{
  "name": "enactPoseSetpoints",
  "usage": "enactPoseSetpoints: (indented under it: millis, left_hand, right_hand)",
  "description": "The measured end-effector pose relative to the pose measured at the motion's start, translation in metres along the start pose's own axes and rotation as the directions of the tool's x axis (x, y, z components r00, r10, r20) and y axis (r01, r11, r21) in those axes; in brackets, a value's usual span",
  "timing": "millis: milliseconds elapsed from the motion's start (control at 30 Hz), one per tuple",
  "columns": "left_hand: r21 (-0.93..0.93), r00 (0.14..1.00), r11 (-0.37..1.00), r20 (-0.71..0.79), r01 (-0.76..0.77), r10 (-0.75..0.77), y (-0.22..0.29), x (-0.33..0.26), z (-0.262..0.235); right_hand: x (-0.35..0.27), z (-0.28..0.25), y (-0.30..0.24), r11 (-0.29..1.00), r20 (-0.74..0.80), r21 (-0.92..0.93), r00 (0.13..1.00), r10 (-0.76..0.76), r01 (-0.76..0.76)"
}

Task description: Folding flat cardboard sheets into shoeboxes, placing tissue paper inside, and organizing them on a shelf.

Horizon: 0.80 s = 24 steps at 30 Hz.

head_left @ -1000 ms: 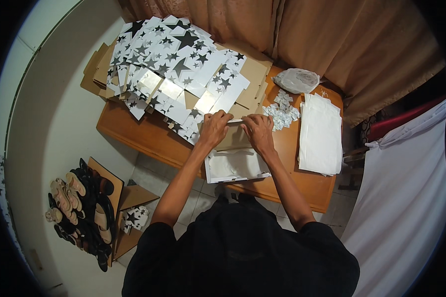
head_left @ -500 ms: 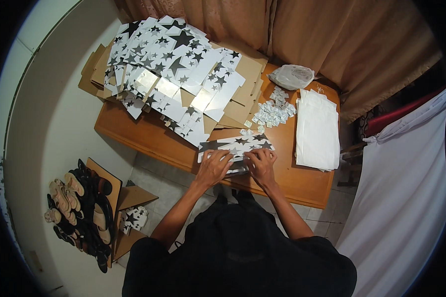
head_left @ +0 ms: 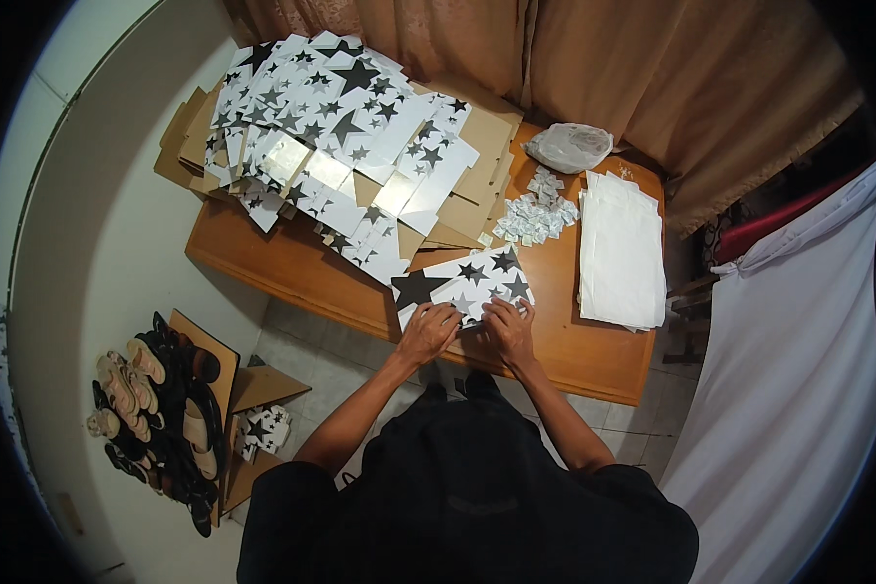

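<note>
On the table's front edge before me lies a white cardboard box (head_left: 475,276) printed with black and grey stars. My left hand (head_left: 426,333) grips its near edge on the left side, fingers bent over the top. My right hand (head_left: 509,332) holds the same edge further right in a like manner. The fingertips of both hands rest on the printed face. The undersides of the hands and the box's near side are hidden. Just beyond the box is a heap of small whitish sachets (head_left: 535,218).
A large pile of star-printed cardboard pieces (head_left: 360,117) covers the wooden table's (head_left: 253,249) back left. A stack of white paper sheets (head_left: 621,253) and a clear plastic bag (head_left: 569,148) are at right. A shoe rack (head_left: 214,360) stands left; a white cloth (head_left: 779,389) hangs right.
The box's star-printed face has come down flatter toward me and shows more fully. The glossy dark panel near my hands is now out of sight. Both hands have moved slightly toward me.
</note>
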<state>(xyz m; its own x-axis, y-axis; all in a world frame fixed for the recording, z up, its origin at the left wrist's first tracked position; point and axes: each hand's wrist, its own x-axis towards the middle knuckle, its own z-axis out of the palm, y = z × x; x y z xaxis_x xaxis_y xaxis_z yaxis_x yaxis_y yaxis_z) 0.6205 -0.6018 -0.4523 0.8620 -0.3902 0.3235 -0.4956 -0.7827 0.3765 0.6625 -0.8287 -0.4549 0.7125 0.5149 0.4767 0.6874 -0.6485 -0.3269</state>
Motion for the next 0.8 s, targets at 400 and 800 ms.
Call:
enactPoseSetpoints:
  millis: [400, 800]
  left_hand:
    - [0.034, 1.000, 0.999, 0.008, -0.018, 0.017, 0.002, -0.004, 0.016]
    - [0.044, 1.000, 0.999, 0.015, 0.007, -0.007, -0.001, -0.002, 0.020]
  right_hand:
    - [-0.004, 0.007, 0.008, 1.000, 0.050, 0.023, 0.999, -0.005, 0.004]
    - [-0.019, 0.012, 0.000, 0.998, -0.081, -0.028, 0.995, 0.057, -0.059]
